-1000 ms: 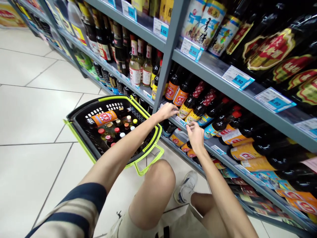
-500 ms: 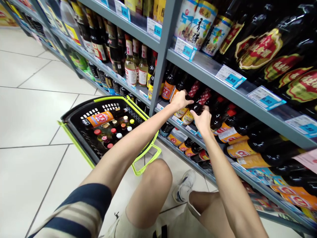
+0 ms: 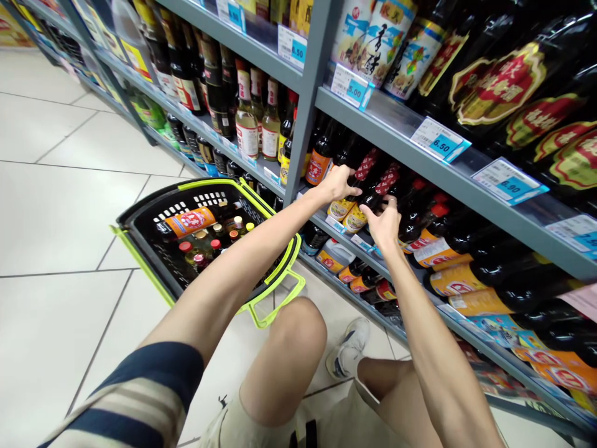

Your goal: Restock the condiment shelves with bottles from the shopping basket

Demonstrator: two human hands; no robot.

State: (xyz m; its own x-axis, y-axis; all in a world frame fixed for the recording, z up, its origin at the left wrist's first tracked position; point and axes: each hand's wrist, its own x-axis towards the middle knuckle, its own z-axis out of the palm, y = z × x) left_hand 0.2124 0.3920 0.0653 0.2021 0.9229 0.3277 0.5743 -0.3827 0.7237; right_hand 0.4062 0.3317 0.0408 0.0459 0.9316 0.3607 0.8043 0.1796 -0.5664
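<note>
I am crouched at a shelf of sauce bottles. My left hand (image 3: pixel 338 185) wraps a dark bottle with a red diamond label (image 3: pixel 365 165), and my right hand (image 3: pixel 385 224) curls around the neck of a similar bottle (image 3: pixel 387 182) beside it. Their yellow lower labels show just below my fingers. A black plastic shopping basket with lime-green handles (image 3: pixel 186 190) stands on the floor to my left. Inside lies a bottle with an orange label (image 3: pixel 190 222) among several small bottles with coloured caps. My left forearm crosses the basket's near side.
Grey metal shelving with blue-and-white price tags (image 3: pixel 441 140) runs along the right, with a post (image 3: pixel 308 106) between bays. Rows of bottles fill the shelves. White floor tiles (image 3: pixel 60 205) spread to the left. My knees and a sneaker (image 3: pixel 349 348) sit below.
Both hands have risen from the shelf's front edge onto the two bottles, and the fingers have closed around them. The basket stays in place; the view has shifted only slightly.
</note>
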